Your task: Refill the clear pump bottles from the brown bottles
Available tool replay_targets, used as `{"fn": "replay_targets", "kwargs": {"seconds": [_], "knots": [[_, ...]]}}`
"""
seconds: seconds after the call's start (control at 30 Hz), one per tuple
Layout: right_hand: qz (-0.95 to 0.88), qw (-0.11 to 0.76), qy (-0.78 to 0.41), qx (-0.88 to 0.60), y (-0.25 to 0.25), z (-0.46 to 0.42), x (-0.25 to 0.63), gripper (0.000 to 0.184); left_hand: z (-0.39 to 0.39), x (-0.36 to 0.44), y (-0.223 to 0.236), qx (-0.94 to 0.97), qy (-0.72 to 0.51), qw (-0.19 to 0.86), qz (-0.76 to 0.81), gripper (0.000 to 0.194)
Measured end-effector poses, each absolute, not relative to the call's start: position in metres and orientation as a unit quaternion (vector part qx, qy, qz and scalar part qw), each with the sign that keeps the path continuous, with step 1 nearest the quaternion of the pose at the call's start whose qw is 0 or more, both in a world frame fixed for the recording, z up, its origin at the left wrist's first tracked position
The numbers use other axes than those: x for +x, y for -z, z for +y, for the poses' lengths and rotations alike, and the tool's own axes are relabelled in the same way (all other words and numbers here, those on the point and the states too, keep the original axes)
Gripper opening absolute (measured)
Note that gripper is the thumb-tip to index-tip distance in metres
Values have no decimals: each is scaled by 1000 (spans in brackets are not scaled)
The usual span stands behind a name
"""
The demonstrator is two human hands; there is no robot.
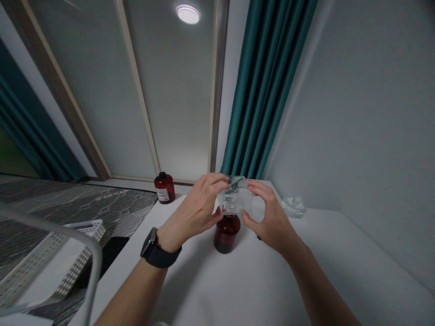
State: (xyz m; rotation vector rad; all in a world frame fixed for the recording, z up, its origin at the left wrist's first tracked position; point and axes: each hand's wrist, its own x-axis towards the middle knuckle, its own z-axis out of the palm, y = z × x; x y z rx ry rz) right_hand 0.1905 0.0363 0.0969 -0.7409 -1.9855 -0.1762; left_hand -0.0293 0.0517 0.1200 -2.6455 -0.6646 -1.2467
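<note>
Between both hands is a clear, see-through block-shaped container (237,199), raised above the white table. My left hand (202,202), with a dark watch on its wrist, grips its left side between thumb and fingers. On the opposite side my right hand (272,222) pinches it the same way. Just below and behind it, an amber bottle (225,237) stands upright on the table, its top partly hidden by the container. I cannot tell whether the two touch. A small dark object (259,237) shows beside my right hand, mostly covered.
Another amber bottle (164,190) with a white label and black top stands at the table's far left edge. Crumpled clear plastic (295,207) lies at the right, near the wall. A white perforated basket (63,290) and a pale curved bar (97,271) are at the left.
</note>
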Motion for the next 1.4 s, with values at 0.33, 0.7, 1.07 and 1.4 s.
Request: {"fn": "replay_targets", "kwargs": {"seconds": [0.33,0.7,1.07,1.4], "knots": [[-819,484,83,-298,-97,37,191,64,51,-28,-121,-880,414,85,-219,58],[-819,482,67,-304,-96,37,191,62,52,-29,-120,-880,411,69,-226,60],[-821,475,31,-317,-94,38,192,66,54,-28,-118,-881,407,37,-238,63],[-815,476,-11,-331,-91,40,192,67,58,-28,-113,-880,403,17,-249,68]]}}
